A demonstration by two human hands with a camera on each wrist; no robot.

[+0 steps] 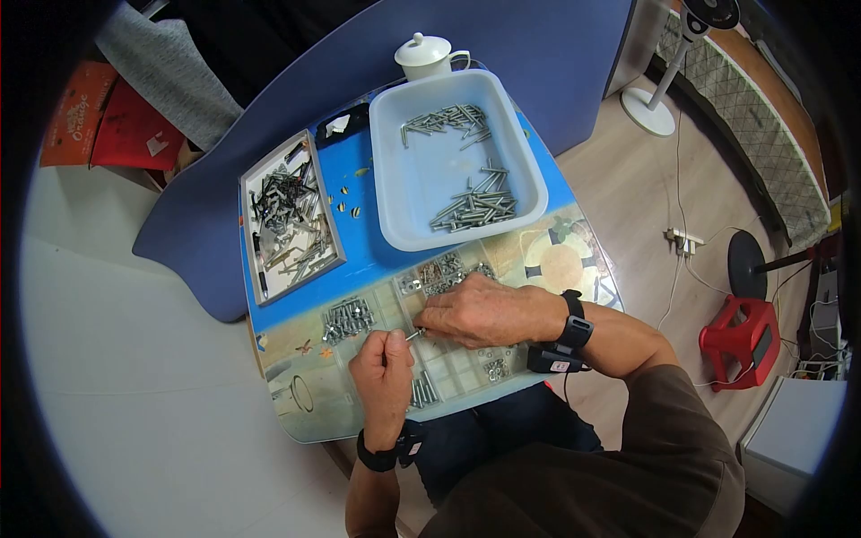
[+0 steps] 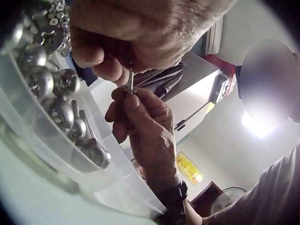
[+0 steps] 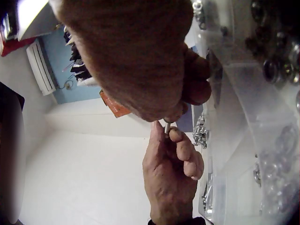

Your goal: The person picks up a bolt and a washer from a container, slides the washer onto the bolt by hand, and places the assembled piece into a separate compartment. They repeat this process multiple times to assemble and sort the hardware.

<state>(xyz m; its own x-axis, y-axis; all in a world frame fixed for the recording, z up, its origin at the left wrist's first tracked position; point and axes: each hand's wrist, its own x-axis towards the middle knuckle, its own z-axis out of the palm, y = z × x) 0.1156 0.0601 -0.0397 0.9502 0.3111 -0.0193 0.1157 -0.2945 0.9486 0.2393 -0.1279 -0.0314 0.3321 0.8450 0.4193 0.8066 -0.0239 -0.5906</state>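
Over a clear compartment box (image 1: 459, 369), both hands meet at a small metal bolt (image 2: 131, 82). My left hand (image 1: 383, 372) pinches one end between thumb and forefinger. At the other end, my right hand (image 1: 484, 314) holds it with its fingertips, palm down. A small ring-like rim shows at the right fingertips in the left wrist view; I cannot tell whether it is a nut, a washer or the head. Round-headed bolts (image 1: 348, 320) fill the compartment beyond my left hand. More bolts (image 1: 423, 391) lie in one beside that wrist, and small nuts or washers (image 1: 495, 368) in another.
A white plastic tub (image 1: 383, 202) with two heaps of long bolts stands behind the compartment box. Left of it sits a shallow tray (image 1: 285, 291) of mixed screws and tools. A lidded white mug (image 1: 423, 58) is at the back. A red stool (image 1: 740, 341) stands right, on the floor.
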